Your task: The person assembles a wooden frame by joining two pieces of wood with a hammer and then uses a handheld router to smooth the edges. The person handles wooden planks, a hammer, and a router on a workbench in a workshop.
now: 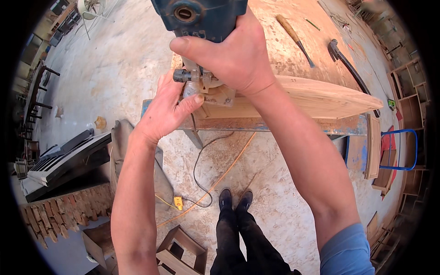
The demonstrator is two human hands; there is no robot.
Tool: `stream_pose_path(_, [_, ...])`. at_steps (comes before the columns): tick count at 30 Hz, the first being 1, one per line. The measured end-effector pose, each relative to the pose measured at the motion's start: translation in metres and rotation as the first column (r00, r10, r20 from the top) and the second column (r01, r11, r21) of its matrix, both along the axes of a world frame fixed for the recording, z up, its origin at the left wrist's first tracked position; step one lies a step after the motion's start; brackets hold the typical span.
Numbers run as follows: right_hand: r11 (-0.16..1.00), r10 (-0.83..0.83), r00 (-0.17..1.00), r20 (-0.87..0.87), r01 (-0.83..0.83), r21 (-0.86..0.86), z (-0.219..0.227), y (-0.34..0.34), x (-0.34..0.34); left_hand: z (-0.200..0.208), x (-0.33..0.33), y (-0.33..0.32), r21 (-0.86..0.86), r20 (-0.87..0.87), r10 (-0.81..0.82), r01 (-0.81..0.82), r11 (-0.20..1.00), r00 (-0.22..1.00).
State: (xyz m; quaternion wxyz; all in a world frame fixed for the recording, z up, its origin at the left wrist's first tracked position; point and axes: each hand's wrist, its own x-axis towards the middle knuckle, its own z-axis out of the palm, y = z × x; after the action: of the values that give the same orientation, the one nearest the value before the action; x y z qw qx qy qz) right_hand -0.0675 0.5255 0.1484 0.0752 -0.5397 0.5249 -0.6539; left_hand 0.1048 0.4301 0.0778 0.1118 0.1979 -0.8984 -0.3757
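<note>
A trim router [201, 25] with a dark blue motor housing stands on a pale wooden piece [321, 98] at the bench's near edge. My right hand [240, 57] is wrapped round the housing, thumb across its front. Lower down, my left hand [167, 110] grips beside the router's clear base plate [219, 98], its thumb at the plate's corner; its other fingers are partly hidden behind. The bit is out of sight. The wooden piece has a curved edge and tapers to the right. A black cord [195, 169] hangs below the bench and loops across the floor.
On the wooden bench top [293, 59] lie a chisel [295, 40], a green pencil [312, 24] and a black claw hammer [350, 68]. A yellow socket box [178, 202] and orange cord [224, 172] cross the floor near my feet. Stacked wood strips [68, 211] lie left; a blue-framed stool [403, 150] stands right.
</note>
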Motion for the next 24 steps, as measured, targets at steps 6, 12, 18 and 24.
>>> stream_pose_path(6, [1.000, -0.023, 0.998, -0.053, 0.022, -0.017, 0.008, 0.007, 0.005, 0.001, 0.000, 0.003, -0.006, -0.009, 0.009, -0.010, 1.000, 1.000])
stream_pose_path(12, [0.999, -0.039, 0.998, -0.058, 0.038, -0.008, 0.011, 0.012, 0.009, 0.003, -0.001, 0.003, -0.034, -0.043, -0.026, 0.025, 0.999, 0.999])
stream_pose_path(18, [0.997, -0.063, 0.996, -0.069, 0.066, 0.040, 0.012, 0.014, 0.004, -0.002, -0.003, 0.001, -0.031, -0.044, -0.018, 0.017, 0.999, 0.999])
stream_pose_path(24, [0.998, 0.018, 1.000, 0.001, -0.018, 0.057, 0.003, 0.001, -0.008, 0.001, -0.002, 0.004, 0.023, -0.008, 0.029, -0.029, 0.999, 1.000])
